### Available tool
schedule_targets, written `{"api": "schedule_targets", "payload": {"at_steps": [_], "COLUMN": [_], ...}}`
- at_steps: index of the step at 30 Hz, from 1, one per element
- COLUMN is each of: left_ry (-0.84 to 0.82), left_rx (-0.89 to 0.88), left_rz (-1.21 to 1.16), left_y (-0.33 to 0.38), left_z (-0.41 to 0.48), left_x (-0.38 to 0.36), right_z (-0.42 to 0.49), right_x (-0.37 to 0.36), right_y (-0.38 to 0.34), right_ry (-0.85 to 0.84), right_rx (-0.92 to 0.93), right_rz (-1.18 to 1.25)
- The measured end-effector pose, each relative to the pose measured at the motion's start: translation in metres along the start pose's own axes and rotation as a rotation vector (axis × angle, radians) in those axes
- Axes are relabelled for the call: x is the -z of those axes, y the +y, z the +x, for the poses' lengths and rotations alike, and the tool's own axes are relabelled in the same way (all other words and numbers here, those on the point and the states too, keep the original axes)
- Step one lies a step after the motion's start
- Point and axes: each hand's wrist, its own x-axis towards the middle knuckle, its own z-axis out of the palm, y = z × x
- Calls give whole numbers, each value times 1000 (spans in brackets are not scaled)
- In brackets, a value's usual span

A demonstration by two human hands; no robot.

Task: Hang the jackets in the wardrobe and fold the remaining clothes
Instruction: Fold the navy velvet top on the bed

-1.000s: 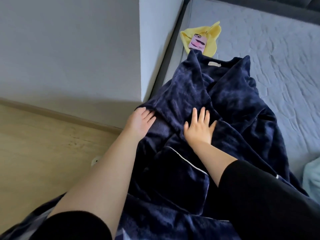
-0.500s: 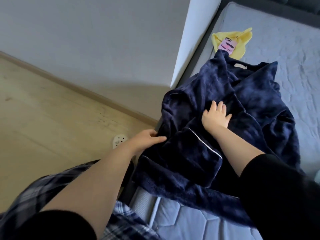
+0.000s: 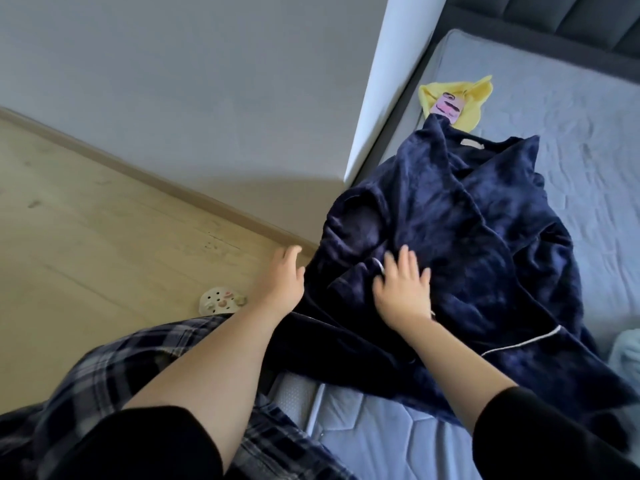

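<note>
A dark navy fleece robe (image 3: 485,237) with thin white piping lies spread on the grey-blue bed (image 3: 571,133), collar toward the headboard, its left sleeve folded inward. My right hand (image 3: 403,289) lies flat with spread fingers on the robe's folded middle part. My left hand (image 3: 285,275) is at the robe's left edge by the bed side, fingers loosely extended and blurred; it seems to touch the fabric without gripping it.
A yellow cloth (image 3: 460,95) with a pink phone (image 3: 446,107) on it lies beyond the collar. A pale blue garment (image 3: 627,351) shows at the right edge. A white wall corner (image 3: 363,133) borders the bed. A slipper (image 3: 223,299) sits on the wooden floor.
My right hand slid back toward me over the robe and spread its fingers. My left hand lifted off the robe's edge and moved left. The view shifted.
</note>
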Motion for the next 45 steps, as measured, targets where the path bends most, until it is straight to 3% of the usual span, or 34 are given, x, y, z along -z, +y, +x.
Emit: {"api": "schedule_targets", "payload": {"at_steps": [1,3,6,8,10,13,15,18,20,23,28,33,36,42,45], "left_ry": [65,126,128,118,98,61,37,29,35,25,99,68,4,73,74], "left_rx": [-77,-233,-411,-481,-520,-571,-582,-596,-629,-649,-642,-587,-527,-540,-534], "left_rz": [-20,-26,-35,-26,-15,72,127,137,196,336,317,202,246,342,333], "left_y": [6,22,50,72,94,121,140,166,176,183,212,232,228,223,224], "left_z": [4,13,21,26,30,41,50,67,84,119,159,196,205,215,217], "left_x": [1,1,-4,-9,-17,-32,-43,-54,-61,-69,-82,-103,-126,-149,-154], "right_z": [-6,-4,16,24,28,36,43,48,57,82,141,206,250,344,372], "right_x": [-5,1,22,28,23,29,33,30,26,32,45,58,59,45,34], "right_y": [2,11,36,51,58,72,86,104,111,116,119,127,139,177,192], "right_ry": [-73,-79,153,40,-137,12,112,-50,-65,116,183,397,469,295,130], "right_rx": [64,122,-14,-149,-134,-90,-162,-201,-168,-266,-410,-394,-318,-287,-322], "right_rz": [-45,95,222,83,1,103,87,-8,20,180,250,475,321,5,5]}}
